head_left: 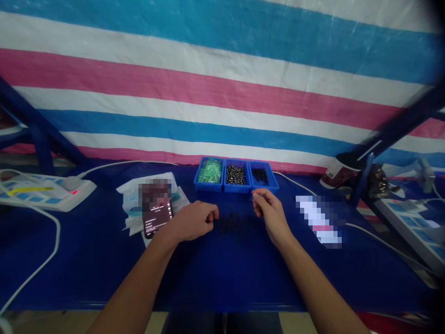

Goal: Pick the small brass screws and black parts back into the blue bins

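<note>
Small dark pieces (pixel 234 223) lie in a loose pile on the blue table, between my two hands. At the left of the pile is my left hand (pixel 199 220), its fingers curled together; what they hold, if anything, is too small to name. My right hand (pixel 269 211) is right of the pile, thumb and fingers pinched just in front of the blue bins, on something I cannot make out. Of the three joined bins, the left holds green pieces (pixel 210 171), the middle metallic and black pieces (pixel 235 175), the right black pieces (pixel 259 176).
A phone (pixel 157 220) lies on white plastic packaging (pixel 130 197) at the left. Another lit phone (pixel 318 220) is at the right with a white cable. Power strips (pixel 66 195) stand at both sides. A dark cup (pixel 335 171) sits at the back right, before a striped sheet.
</note>
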Available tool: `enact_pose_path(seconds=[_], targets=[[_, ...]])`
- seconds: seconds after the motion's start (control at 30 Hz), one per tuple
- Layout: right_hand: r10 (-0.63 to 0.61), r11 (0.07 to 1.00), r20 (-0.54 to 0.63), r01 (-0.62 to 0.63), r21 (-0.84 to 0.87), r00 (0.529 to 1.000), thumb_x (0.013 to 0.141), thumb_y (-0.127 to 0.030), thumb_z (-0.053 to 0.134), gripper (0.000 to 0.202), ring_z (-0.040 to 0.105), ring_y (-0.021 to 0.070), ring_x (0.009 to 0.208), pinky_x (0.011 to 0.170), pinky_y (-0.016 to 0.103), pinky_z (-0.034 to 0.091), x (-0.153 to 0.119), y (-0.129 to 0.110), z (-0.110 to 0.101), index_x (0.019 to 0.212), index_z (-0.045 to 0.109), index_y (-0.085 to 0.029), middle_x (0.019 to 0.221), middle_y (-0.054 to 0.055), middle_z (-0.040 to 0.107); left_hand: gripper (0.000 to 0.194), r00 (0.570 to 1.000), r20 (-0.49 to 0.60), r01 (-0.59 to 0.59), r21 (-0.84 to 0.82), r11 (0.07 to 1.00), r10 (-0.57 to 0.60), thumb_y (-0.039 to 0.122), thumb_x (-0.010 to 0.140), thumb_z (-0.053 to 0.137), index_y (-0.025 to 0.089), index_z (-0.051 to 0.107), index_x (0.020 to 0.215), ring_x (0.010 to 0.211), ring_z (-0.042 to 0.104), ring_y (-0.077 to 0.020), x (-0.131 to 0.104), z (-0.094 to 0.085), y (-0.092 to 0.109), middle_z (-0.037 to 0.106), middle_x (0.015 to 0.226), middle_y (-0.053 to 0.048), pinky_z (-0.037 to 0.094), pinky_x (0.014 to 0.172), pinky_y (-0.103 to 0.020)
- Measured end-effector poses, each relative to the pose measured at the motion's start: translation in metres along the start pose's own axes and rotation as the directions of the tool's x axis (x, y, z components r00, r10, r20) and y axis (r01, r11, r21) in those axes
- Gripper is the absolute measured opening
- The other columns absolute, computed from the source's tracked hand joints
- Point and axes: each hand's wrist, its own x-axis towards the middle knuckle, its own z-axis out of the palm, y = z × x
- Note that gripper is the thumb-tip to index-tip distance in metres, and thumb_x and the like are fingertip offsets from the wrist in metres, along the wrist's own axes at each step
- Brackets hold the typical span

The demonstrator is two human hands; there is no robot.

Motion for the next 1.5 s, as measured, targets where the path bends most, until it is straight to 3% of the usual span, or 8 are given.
enact_pose_path(seconds=[0.1, 0.23, 0.37, 0.5, 0.63, 1.27, 1.4, 1.5], targets=[[-0.003, 1.0, 0.008, 0.003, -0.013, 1.0, 0.085, -0.035, 0.062, 0.015, 0.04, 0.0083, 0.05, 0.049, 0.025, 0.029, -0.001, -0.003, -0.001, 0.086, 0.062, -0.02, 0.063, -0.005, 0.048, 0.02, 1.0, -0.02, -0.009, -0.012, 1.0, 0.009, 0.017, 0.075, 0.051, 0.022, 0.063, 0.09, 0.072, 0.06, -0.0166, 0.001, 0.0, -0.002, 0.068, 0.079, 0.0, 0.037, 0.059, -0.027], [-0.031, 0.995, 0.056, 0.036, -0.091, 0.998, 0.086, -0.038, 0.061, 0.017, 0.042, 0.0095, 0.051, 0.05, 0.025, 0.031, -0.004, -0.004, 0.0, 0.089, 0.063, -0.021, 0.064, -0.004, 0.05, 0.018, 0.975, -0.209, -0.08, -0.028, 0.996, 0.072, 0.014, 0.077, 0.051, 0.02, 0.061, 0.091, 0.071, 0.059, -0.0158, 0.005, -0.001, 0.004, 0.065, 0.078, 0.0, 0.04, 0.065, -0.029], [-0.007, 0.965, 0.234, 0.067, -0.253, 0.972, 0.087, -0.044, 0.06, 0.024, 0.044, 0.0114, 0.055, 0.053, 0.026, 0.032, -0.009, -0.004, 0.004, 0.088, 0.065, -0.021, 0.066, -0.003, 0.053, 0.017, 0.921, -0.369, -0.195, -0.149, 0.969, 0.129, 0.015, 0.083, 0.051, 0.021, 0.06, 0.095, 0.073, 0.059, -0.015, 0.009, 0.003, 0.022, 0.065, 0.084, -0.001, 0.044, 0.071, -0.029], [0.013, 0.928, 0.407, 0.141, -0.345, 0.913, 0.093, -0.048, 0.05, 0.036, 0.043, 0.0112, 0.057, 0.055, 0.025, 0.032, -0.014, -0.002, 0.008, 0.073, 0.059, -0.019, 0.065, -0.002, 0.05, 0.01, 0.883, -0.417, -0.315, -0.188, 0.93, 0.215, 0.019, 0.089, 0.05, 0.02, 0.06, 0.088, 0.077, 0.059, -0.0143, 0.01, 0.01, 0.036, 0.065, 0.086, -0.001, 0.045, 0.073, -0.029], [0.011, 0.924, 0.468, 0.169, -0.342, 0.884, 0.096, -0.046, 0.047, 0.037, 0.041, 0.0104, 0.058, 0.055, 0.024, 0.031, -0.017, -0.003, 0.009, 0.073, 0.056, -0.018, 0.066, -0.003, 0.048, 0.006, 0.859, -0.465, -0.346, -0.214, 0.914, 0.216, 0.017, 0.088, 0.056, 0.02, 0.061, 0.088, 0.078, 0.06, -0.0131, 0.01, 0.011, 0.037, 0.066, 0.086, 0.0, 0.046, 0.074, -0.027], [0.016, 0.968, 0.432, 0.094, -0.232, 0.902, 0.091, -0.047, 0.054, 0.037, 0.041, 0.0108, 0.056, 0.055, 0.025, 0.03, -0.016, -0.004, 0.008, 0.067, 0.055, -0.019, 0.063, -0.003, 0.05, 0.01, 0.854, -0.457, -0.396, -0.262, 0.88, 0.248, 0.023, 0.088, 0.058, 0.021, 0.067, 0.092, 0.078, 0.062, -0.0125, 0.007, 0.007, 0.041, 0.067, 0.098, -0.003, 0.05, 0.066, -0.025], [0.061, 0.982, 0.431, 0.024, -0.188, 0.9, 0.09, -0.047, 0.055, 0.039, 0.037, 0.0096, 0.051, 0.052, 0.025, 0.028, -0.015, -0.006, 0.007, 0.064, 0.053, -0.018, 0.058, -0.004, 0.047, 0.016, 0.831, -0.493, -0.424, -0.264, 0.866, 0.257, 0.028, 0.086, 0.064, 0.021, 0.066, 0.101, 0.082, 0.064, -0.013, 0.007, 0.008, 0.041, 0.066, 0.108, -0.005, 0.051, 0.065, -0.024], [0.038, 0.997, 0.285, -0.019, -0.07, 0.958, 0.087, -0.047, 0.059, 0.033, 0.038, 0.009, 0.049, 0.049, 0.024, 0.028, -0.009, -0.007, 0.003, 0.07, 0.055, -0.019, 0.058, -0.004, 0.048, 0.024, 0.815, -0.536, -0.397, -0.238, 0.886, 0.221, 0.031, 0.086, 0.066, 0.021, 0.063, 0.108, 0.085, 0.063, -0.0139, 0.006, 0.005, 0.04, 0.065, 0.11, -0.005, 0.051, 0.066, -0.025]])
